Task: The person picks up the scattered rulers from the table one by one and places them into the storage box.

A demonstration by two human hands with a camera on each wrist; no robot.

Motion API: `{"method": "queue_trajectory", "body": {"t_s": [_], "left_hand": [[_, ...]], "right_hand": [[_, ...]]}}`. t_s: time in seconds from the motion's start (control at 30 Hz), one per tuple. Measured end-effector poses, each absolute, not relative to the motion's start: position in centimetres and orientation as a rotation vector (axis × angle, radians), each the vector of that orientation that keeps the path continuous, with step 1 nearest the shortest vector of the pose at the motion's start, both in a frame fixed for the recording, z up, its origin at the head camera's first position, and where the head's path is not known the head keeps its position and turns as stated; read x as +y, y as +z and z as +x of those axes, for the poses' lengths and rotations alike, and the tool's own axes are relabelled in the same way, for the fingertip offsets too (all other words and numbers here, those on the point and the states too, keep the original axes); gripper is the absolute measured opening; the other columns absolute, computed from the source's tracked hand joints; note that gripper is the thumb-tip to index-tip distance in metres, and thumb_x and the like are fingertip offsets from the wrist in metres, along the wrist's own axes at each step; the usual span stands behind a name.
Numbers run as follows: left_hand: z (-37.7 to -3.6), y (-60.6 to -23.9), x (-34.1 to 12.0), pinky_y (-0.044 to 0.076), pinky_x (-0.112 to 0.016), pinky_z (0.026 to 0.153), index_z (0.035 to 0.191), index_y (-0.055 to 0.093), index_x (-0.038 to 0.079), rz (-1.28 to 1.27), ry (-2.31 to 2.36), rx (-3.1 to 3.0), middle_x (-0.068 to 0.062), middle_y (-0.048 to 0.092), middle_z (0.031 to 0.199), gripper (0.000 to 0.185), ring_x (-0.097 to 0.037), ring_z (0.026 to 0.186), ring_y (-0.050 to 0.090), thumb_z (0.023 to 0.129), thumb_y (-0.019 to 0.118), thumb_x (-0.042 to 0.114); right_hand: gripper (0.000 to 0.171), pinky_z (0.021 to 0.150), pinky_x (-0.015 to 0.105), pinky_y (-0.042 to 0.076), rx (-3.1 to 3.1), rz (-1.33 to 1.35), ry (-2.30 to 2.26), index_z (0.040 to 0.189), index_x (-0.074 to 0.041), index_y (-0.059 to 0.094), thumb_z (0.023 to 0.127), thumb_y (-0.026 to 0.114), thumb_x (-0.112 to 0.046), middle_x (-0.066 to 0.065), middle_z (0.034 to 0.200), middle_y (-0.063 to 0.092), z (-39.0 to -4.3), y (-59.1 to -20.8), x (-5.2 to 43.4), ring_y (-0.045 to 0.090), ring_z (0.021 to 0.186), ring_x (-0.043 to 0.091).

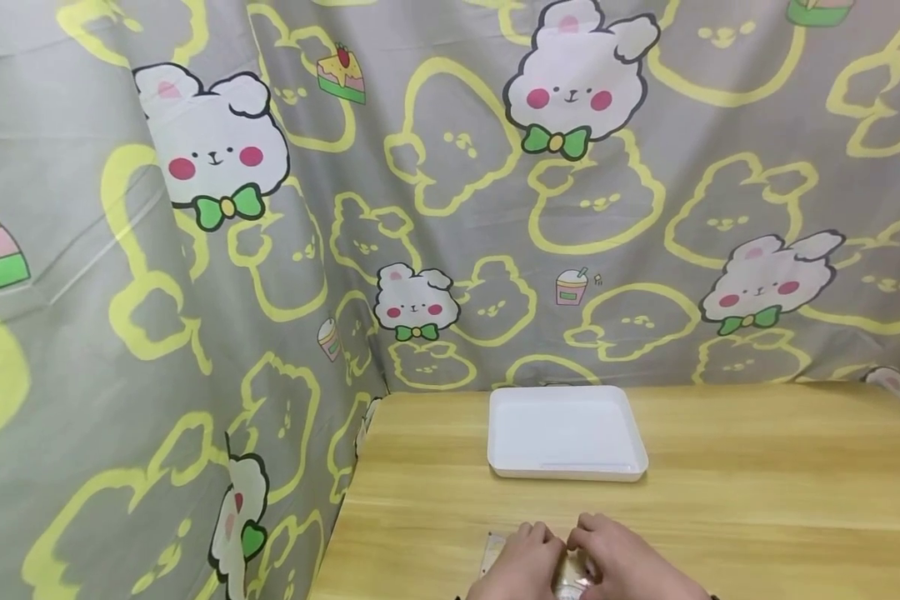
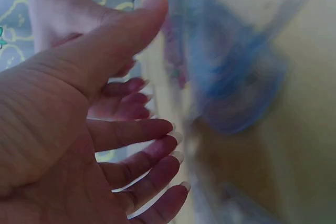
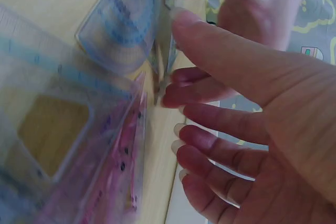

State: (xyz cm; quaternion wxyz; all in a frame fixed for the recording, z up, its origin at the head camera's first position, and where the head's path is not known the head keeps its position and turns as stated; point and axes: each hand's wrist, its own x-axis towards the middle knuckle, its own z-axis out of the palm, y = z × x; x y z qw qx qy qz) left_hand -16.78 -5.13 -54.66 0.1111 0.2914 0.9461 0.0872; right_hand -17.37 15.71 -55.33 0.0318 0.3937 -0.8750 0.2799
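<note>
Transparent plastic, tinted blue, forms a rounded protractor [image 3: 123,30] with a printed scale, its outline softened by blur. Near it stands an angular set square [image 3: 58,69] with straight edges, a blue graduated band and a cut-out, and against this a pink-tinted plastic piece [image 3: 125,161] with dark marks. These drawing tools lie at the near part of a smooth, yellow wood-grain table [image 1: 780,492], about the hands; a glossy bit shows between them. Left hand [image 1: 521,562] and right hand [image 1: 618,562] lean toward each other, knuckles up and fingers bent downward. In both wrist views the thumbs stand apart from the curved fingers, tips close to the plastic; whether either hand pinches it, I cannot tell. Farther off sits a white, shallow rectangular tray [image 1: 566,475] with rounded corners, before a creased grey curtain [image 1: 450,242] printed with rabbits and yellow outlines.
</note>
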Motion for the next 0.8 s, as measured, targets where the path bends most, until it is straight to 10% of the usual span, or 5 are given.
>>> {"method": "queue_trajectory", "body": {"t_s": [0.37, 0.8], "left_hand": [[-17.1, -58.2, -5.2, 0.033, -0.020, 0.072, 0.107, 0.070, 0.025, 0.802, 0.414, 2.819, 0.015, 0.049, 0.099, 0.040, 0.000, 0.085, 0.036, 0.083, 0.083, 0.055], [-17.3, -58.8, -4.9, 0.029, -0.017, 0.068, 0.088, 0.074, 0.023, 0.873, 0.551, 2.784, 0.018, 0.045, 0.084, 0.019, 0.004, 0.076, 0.031, 0.080, 0.089, 0.030]], "right_hand": [[0.034, 0.061, 0.015, 0.032, -2.414, 1.236, 0.634, 0.092, -0.019, 0.065, 0.082, 0.084, -0.045, -0.014, 0.086, 0.048, -17.7, -59.3, 15.5, 0.033, 0.075, -0.004], [0.022, 0.060, 0.013, 0.029, -2.469, 1.192, 0.759, 0.077, -0.021, 0.064, 0.072, 0.084, -0.013, -0.020, 0.080, 0.038, -16.5, -60.6, 15.6, 0.028, 0.072, -0.007]]}}
